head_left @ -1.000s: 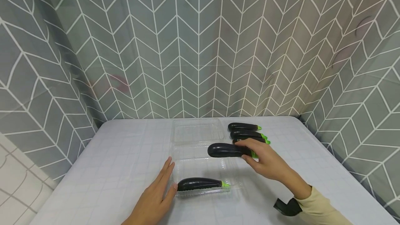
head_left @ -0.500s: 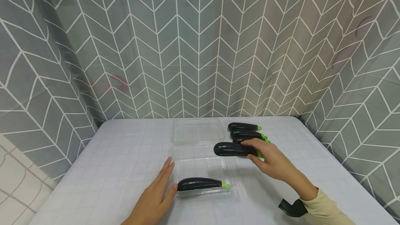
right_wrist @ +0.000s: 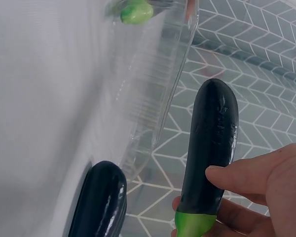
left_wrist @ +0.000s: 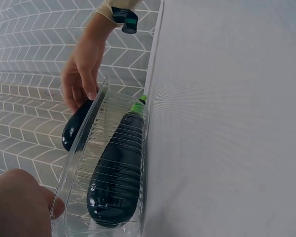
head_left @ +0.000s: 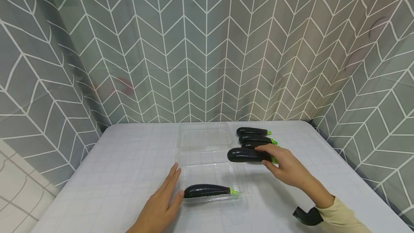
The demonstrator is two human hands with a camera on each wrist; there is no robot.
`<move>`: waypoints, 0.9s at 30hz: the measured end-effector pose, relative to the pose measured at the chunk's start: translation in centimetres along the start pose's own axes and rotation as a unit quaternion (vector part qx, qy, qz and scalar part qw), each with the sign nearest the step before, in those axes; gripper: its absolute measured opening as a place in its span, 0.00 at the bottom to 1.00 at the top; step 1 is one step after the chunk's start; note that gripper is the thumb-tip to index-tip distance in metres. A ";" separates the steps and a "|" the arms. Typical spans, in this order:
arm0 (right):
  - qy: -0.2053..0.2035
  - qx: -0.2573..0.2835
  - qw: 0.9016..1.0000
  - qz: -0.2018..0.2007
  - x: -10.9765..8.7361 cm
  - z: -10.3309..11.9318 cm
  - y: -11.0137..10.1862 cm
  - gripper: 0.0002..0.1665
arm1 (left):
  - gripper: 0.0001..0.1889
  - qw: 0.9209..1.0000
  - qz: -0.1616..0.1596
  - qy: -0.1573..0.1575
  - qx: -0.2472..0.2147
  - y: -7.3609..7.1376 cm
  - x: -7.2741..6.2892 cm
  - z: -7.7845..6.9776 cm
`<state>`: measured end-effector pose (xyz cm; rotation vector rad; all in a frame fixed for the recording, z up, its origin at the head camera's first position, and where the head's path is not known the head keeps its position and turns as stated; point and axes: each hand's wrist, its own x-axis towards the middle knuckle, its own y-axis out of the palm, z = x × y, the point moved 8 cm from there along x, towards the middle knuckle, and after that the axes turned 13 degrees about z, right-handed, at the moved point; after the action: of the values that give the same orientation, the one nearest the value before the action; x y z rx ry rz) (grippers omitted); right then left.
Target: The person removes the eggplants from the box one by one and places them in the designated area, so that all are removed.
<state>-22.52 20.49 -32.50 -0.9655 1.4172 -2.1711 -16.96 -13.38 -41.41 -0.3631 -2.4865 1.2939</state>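
My right hand (head_left: pixel 288 166) pinches a dark eggplant (head_left: pixel 247 155) near its green stem end, thumb on one side and fingers on the other. In the right wrist view this held eggplant (right_wrist: pixel 209 143) is raised off the table, blunt end pointing away from the hand. A clear plastic clamshell container (head_left: pixel 207 172) lies with its lid spread toward the back. One eggplant (head_left: pixel 207 190) rests along the near side of its base. My left hand (head_left: pixel 160 199) has its fingers extended against the container's left side; in the left wrist view its thumb (left_wrist: pixel 58 207) is at the rim.
Several more eggplants (head_left: pixel 253 131) lie in a row behind the right hand, stems pointing right. A white cloth (head_left: pixel 129 161) covers the table. Grey patterned curtains (head_left: pixel 207 46) enclose the back and sides. A dark band (head_left: pixel 307 216) sits at the right sleeve.
My right hand has carried the held eggplant to the right, from over the container's right part toward the row of eggplants. The left hand and container have stayed put.
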 end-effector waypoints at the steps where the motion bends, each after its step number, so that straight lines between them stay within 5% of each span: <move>1: 0.002 0.000 1.000 0.000 -0.1 -0.1 0.0 0.30 | 0.33 1.000 0.000 0.000 0.000 0.0 0.0 0.0; 27: 0.038 -0.007 0.999 -0.017 -2.0 -3.0 -0.3 0.29 | 0.34 1.000 0.009 -0.018 0.000 0.1 0.1 0.1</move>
<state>-23.28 23.81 -33.68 -0.9281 1.4610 -2.2481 -17.08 -13.37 -41.55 -0.3676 -2.5185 1.3178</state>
